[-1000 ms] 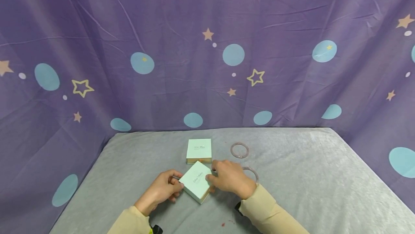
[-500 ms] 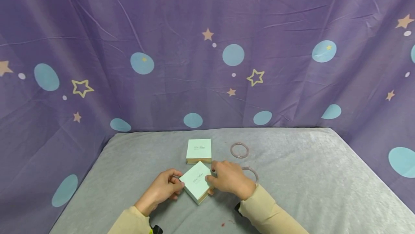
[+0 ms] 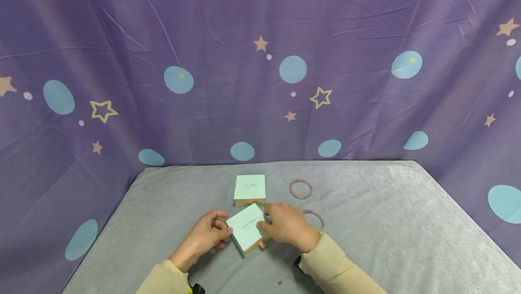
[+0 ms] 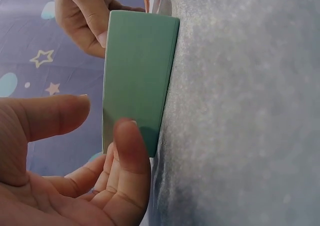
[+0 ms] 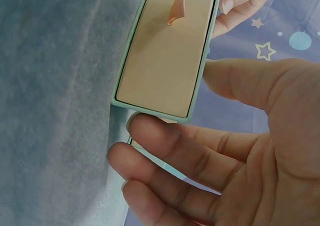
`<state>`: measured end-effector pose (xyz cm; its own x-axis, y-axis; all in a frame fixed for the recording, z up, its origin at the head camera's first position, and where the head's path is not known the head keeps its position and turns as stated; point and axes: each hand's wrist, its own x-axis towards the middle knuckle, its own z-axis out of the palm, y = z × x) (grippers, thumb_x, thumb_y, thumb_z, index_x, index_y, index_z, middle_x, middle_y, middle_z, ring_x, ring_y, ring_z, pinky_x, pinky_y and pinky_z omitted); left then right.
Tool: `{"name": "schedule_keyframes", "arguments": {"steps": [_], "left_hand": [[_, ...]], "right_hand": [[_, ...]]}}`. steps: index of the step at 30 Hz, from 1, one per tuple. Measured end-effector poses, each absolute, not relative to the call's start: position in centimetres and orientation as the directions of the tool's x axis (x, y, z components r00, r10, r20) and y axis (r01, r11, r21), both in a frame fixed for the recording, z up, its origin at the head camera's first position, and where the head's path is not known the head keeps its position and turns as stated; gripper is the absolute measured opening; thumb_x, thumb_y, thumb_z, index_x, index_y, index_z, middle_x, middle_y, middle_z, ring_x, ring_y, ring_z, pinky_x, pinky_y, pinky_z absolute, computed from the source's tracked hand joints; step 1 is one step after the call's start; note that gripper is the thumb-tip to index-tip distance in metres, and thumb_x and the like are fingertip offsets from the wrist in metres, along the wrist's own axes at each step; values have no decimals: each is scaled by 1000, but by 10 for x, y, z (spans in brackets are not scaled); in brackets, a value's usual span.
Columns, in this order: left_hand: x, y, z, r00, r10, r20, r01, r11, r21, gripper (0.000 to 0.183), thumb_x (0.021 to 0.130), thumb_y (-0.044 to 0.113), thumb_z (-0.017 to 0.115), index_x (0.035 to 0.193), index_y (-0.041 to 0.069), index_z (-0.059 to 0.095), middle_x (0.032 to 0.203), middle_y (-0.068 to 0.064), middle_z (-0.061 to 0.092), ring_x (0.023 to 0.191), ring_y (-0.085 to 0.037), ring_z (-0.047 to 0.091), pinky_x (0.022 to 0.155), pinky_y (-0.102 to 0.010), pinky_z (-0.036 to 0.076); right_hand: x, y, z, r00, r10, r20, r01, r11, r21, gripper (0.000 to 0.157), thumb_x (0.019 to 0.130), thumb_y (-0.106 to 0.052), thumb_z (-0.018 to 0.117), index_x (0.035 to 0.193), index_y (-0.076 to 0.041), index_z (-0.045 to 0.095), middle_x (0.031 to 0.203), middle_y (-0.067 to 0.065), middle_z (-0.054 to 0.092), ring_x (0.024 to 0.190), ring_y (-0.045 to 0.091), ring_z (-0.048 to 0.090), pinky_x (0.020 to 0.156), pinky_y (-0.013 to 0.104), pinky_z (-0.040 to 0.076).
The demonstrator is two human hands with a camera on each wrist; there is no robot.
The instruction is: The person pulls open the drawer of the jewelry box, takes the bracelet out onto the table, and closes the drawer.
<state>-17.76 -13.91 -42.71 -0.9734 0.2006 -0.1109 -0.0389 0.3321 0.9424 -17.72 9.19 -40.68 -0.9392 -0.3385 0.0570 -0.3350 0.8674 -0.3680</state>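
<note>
A mint-green drawer-style gift box (image 3: 245, 228) lies turned at an angle on the grey cloth, between both hands. Its cream drawer front (image 5: 162, 51) carries a small copper ribbon tab (image 5: 177, 9) and faces the right wrist camera. My right hand (image 3: 288, 225) holds this box, thumb at the top edge and fingers against its side. Fingertips of my left hand (image 3: 205, 236) touch the opposite end, while its thumb stands off the box in the left wrist view. A second mint box (image 3: 250, 188) sits just behind.
One pinkish bangle (image 3: 300, 188) lies to the right of the rear box. Another bangle (image 3: 317, 215) is partly hidden behind the right hand. A purple curtain (image 3: 260, 104) with stars and dots hangs behind the grey cloth-covered table (image 3: 386, 221).
The front box has turned a little clockwise, and its ribbon tab has come into sight by the right fingers. Both hands stay almost where they were; the rear box and bangles have not moved.
</note>
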Motion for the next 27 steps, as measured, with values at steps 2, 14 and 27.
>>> {"name": "schedule_keyframes", "arguments": {"steps": [2,14,27], "left_hand": [[-178,-139,-427,-975,193,-112,-42,334,942,46,81,-1,71,120,-10,48,78,-9,58,63,-19,59,51,-34,54],[-179,-138,-428,-972,181,-152,-84,334,939,42,81,2,72,113,-7,47,86,-12,58,69,-23,62,58,-37,55],[-179,-138,-428,-970,190,-154,-84,330,940,48,79,4,75,118,-8,50,94,-13,59,71,-20,60,59,-38,56]], "right_hand": [[-177,91,-406,-941,-334,49,-328,870,-369,38,86,-42,66,107,-10,68,98,5,70,79,17,63,65,41,54],[-176,90,-406,-942,-334,40,-323,865,-383,37,85,-42,66,104,-10,66,83,0,65,68,13,56,57,37,49],[-177,89,-406,-942,-335,-3,-302,855,-422,43,85,-42,68,106,-5,65,72,-2,57,57,12,48,48,30,42]]}}
